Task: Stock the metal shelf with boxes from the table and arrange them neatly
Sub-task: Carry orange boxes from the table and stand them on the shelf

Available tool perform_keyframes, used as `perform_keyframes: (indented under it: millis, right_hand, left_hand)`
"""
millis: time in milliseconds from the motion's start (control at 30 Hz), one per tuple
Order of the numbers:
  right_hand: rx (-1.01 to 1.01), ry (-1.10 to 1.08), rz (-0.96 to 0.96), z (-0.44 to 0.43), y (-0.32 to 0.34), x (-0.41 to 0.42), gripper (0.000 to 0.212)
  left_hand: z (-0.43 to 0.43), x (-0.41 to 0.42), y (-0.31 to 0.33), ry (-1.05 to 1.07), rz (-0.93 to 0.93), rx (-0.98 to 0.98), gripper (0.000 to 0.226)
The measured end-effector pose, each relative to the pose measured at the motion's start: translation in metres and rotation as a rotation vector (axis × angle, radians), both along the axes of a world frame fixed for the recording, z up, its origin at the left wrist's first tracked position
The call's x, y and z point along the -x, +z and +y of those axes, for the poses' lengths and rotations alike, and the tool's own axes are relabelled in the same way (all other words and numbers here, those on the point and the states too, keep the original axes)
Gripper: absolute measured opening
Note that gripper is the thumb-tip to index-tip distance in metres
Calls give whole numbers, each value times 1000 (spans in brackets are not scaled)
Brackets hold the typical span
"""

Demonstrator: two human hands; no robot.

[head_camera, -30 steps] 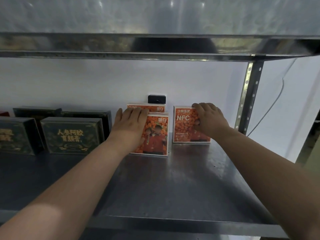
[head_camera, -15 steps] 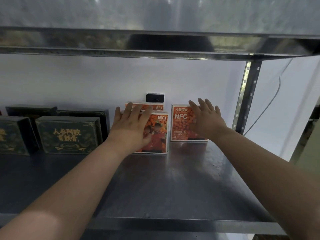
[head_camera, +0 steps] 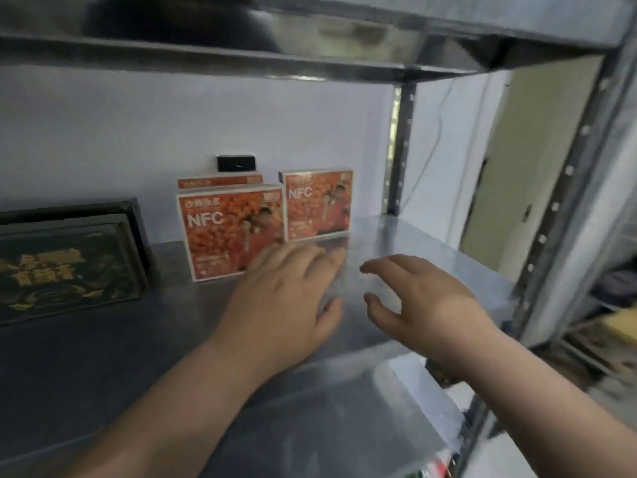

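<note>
On grey sheet-metal shelf, rear centre, I see 3 orange NFC cardboard boxes upright. L hand & R hand just in front: fingers loosely spread, holding nothing.

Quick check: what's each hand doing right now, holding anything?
Left hand: open, fingers straight, holding nothing.
Right hand: open, fingers loosely spread, holding nothing.

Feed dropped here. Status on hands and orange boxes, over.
Left hand and right hand open, holding nothing. Front orange box, right orange box, rear orange box upright on shelf. Dark green boxes left of them, apart.
</note>
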State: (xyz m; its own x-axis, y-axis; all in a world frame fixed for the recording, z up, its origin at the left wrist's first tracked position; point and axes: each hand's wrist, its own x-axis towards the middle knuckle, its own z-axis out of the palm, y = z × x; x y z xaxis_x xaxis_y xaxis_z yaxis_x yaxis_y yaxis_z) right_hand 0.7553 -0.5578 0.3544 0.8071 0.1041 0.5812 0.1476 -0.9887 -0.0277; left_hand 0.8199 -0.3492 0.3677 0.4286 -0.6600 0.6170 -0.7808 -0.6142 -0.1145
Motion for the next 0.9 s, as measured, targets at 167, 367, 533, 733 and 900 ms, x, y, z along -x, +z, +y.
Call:
perform_keyframes:
  millis: [167, 367, 533, 733, 900]
  right_hand:
    - [-66, -178, -18, 10, -53, 112, 34]
    - [-185, -469, 165, 31, -141, 241, 30]
    - [-352, -758, 473, 57, -213, 338, 33]
    - [-639, -1042, 632, 105, -268, 462, 45]
    - [-828, -1311, 634, 171, -292, 564, 49]
  left_hand:
    - [-24, 56, -47, -337, 35, 10, 52]
    - [-55, 138, -133, -628, 233, -161, 49]
    - [-72, 210, -210, -798, 409, -394, 52]
    - [-80, 311, -267, -998, 440, -696, 57]
    - [-78, 413, -292, -1229, 370, -864, 58]
